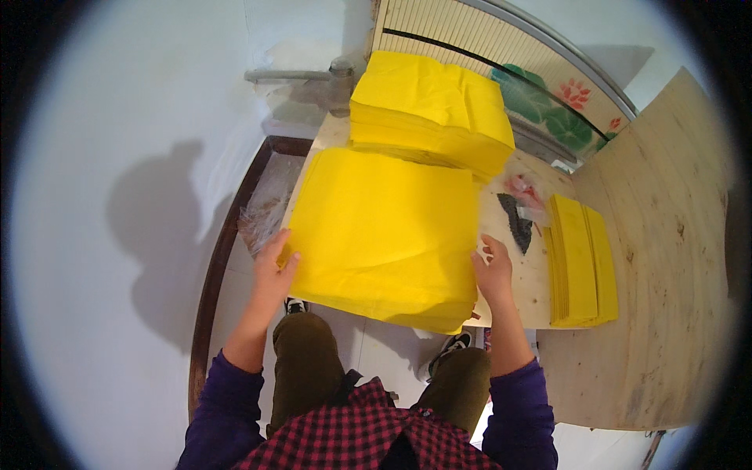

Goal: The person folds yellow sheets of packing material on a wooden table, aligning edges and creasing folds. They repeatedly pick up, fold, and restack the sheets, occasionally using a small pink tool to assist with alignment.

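In front of me a wide stack of yellow sheets (pixel 384 227), cloth or paper, lies on the wooden table, its near edge sagging slightly past the table's front. My left hand (pixel 274 270) rests against the stack's left edge, thumb and fingers apart. By the right edge is my right hand (pixel 493 274), its fingers loosely bent and apart, the thumb at or very near the sheets. Neither hand is closed around anything. Directly behind stands a taller yellow stack (pixel 431 102) with a creased top.
Narrow folded yellow bundles (pixel 580 262) sit at the table's right side. Between them and the stack lie a dark grey scrap (pixel 515 223) and crumpled clear plastic (pixel 526 196). A large wooden board (pixel 658 258) borders the right. A white wall (pixel 102 258) is at left.
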`<action>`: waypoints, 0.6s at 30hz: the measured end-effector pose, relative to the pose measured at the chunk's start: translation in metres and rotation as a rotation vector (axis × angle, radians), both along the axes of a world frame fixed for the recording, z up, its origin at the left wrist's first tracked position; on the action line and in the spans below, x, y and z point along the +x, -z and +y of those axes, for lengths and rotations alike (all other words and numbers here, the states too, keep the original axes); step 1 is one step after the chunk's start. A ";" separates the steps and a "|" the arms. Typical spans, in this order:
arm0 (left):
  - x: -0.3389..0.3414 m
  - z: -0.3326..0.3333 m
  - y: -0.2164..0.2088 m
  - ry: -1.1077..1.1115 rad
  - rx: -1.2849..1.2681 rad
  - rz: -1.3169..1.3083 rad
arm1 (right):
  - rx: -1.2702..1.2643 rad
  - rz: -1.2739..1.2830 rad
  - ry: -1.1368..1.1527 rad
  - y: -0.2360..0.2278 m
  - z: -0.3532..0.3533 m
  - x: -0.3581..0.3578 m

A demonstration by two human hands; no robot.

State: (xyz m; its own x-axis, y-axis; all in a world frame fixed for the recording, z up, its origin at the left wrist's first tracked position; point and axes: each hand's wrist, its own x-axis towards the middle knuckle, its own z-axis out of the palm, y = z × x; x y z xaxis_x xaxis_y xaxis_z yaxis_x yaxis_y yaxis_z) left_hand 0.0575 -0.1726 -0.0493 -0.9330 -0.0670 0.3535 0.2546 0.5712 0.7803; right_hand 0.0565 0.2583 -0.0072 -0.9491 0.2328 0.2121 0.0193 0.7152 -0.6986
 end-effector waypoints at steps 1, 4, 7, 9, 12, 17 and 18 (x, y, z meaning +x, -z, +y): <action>-0.005 -0.003 -0.002 0.003 0.024 -0.037 | 0.015 -0.007 0.007 -0.001 0.001 -0.009; -0.030 -0.011 -0.010 0.007 0.002 -0.101 | 0.077 -0.015 0.002 -0.004 0.006 -0.038; -0.047 -0.008 -0.014 0.027 -0.159 -0.116 | 0.167 -0.026 -0.024 -0.003 0.011 -0.066; -0.054 -0.001 -0.012 0.034 -0.167 -0.146 | 0.220 -0.076 0.003 0.000 0.012 -0.081; -0.057 0.005 -0.009 0.001 -0.216 -0.266 | 0.315 -0.077 0.056 0.004 0.010 -0.100; -0.051 0.006 -0.005 0.010 -0.171 -0.263 | 0.182 -0.261 0.098 0.005 0.008 -0.114; -0.051 0.007 -0.005 0.008 -0.170 -0.241 | 0.177 -0.307 0.119 0.004 0.008 -0.115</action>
State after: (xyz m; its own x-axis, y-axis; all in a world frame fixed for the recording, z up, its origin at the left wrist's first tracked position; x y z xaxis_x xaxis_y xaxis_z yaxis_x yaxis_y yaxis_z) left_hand 0.0067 -0.1661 -0.0443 -0.9918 -0.0181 0.1269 0.0784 0.6978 0.7120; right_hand -0.0590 0.2665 -0.0112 -0.9433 0.3306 -0.0314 0.2990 0.8044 -0.5134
